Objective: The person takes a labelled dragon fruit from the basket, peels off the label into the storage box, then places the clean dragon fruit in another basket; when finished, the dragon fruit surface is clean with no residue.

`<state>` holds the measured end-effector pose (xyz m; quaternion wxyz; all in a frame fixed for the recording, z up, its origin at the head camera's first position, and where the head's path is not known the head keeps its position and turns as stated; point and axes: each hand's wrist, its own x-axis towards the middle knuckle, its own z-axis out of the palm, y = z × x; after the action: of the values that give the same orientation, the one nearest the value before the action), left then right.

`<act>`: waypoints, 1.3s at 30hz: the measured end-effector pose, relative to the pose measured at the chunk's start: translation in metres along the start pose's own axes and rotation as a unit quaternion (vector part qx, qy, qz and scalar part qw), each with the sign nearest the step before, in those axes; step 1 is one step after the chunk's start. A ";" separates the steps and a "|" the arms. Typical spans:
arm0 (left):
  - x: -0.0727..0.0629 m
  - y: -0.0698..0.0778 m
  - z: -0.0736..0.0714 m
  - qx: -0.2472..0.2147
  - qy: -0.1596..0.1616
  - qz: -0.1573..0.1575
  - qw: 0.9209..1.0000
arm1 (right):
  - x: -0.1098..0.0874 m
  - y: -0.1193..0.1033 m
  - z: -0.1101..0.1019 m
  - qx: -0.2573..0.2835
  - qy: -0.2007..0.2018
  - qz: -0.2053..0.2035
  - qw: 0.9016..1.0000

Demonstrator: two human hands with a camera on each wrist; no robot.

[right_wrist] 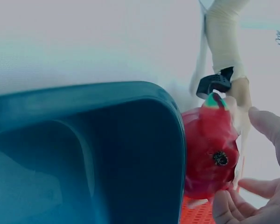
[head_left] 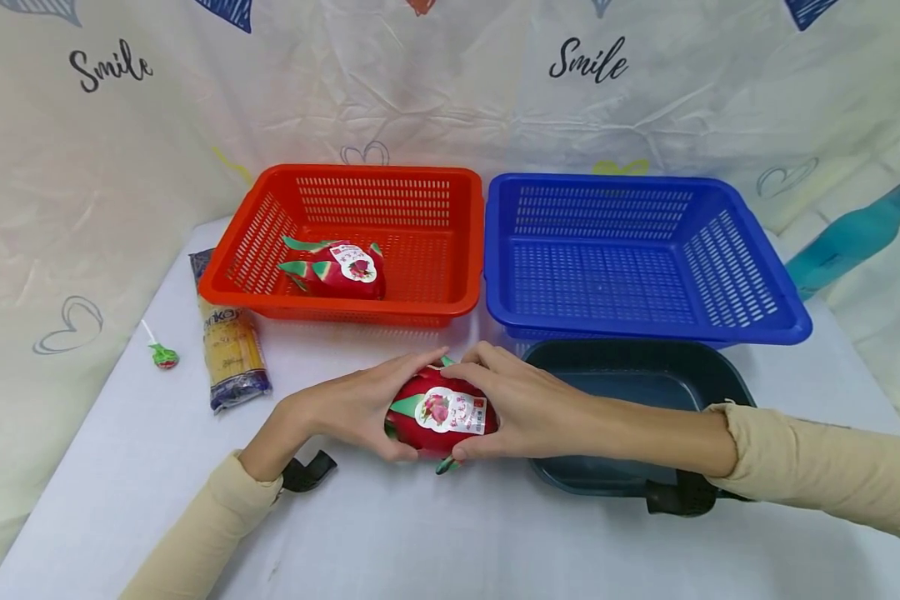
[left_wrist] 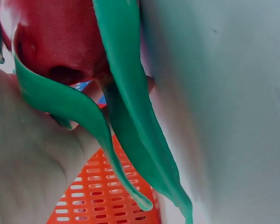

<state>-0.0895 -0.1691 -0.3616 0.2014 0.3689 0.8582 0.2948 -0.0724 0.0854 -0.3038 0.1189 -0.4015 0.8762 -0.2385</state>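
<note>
A red dragon fruit [head_left: 450,410] with green scales and a white label sits between my two hands, low over the white table; I cannot tell if it touches the cloth. My left hand [head_left: 356,408] grips its left side, thumb toward me and fingers on the far side. From the right, my right hand [head_left: 528,404] holds it with curled fingers on top and thumb at the near side. Long green scales [left_wrist: 130,93] hang off the fruit in the left wrist view. Its dark round end [right_wrist: 220,158] shows in the right wrist view, beside the fingers.
Behind stands a red basket [head_left: 375,312] with another dragon fruit [head_left: 345,275] in it. Right of it are a blue basket [head_left: 645,327] and, nearer, a dark teal tub [head_left: 637,475]. A pasta packet [head_left: 232,350], a lollipop [head_left: 165,357] and a blue bottle [head_left: 843,246] lie at the sides.
</note>
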 end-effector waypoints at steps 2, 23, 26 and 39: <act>0.000 0.000 0.001 0.002 0.003 -0.002 1.000 | 0.001 0.002 0.000 0.015 -0.003 -0.005 1.000; 0.004 -0.003 0.004 0.004 0.022 -0.020 1.000 | 0.006 0.003 0.001 0.055 -0.013 0.003 0.998; 0.004 -0.003 0.004 0.005 0.025 -0.017 1.000 | 0.006 0.003 0.001 0.060 -0.012 0.009 0.998; 0.005 -0.004 0.006 0.014 0.039 -0.003 0.999 | 0.002 0.005 0.004 0.076 -0.002 0.030 0.997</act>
<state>-0.0908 -0.1655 -0.3692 0.1638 0.3570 0.8706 0.2964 -0.0748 0.0854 -0.3097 0.1581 -0.3649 0.8671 -0.3002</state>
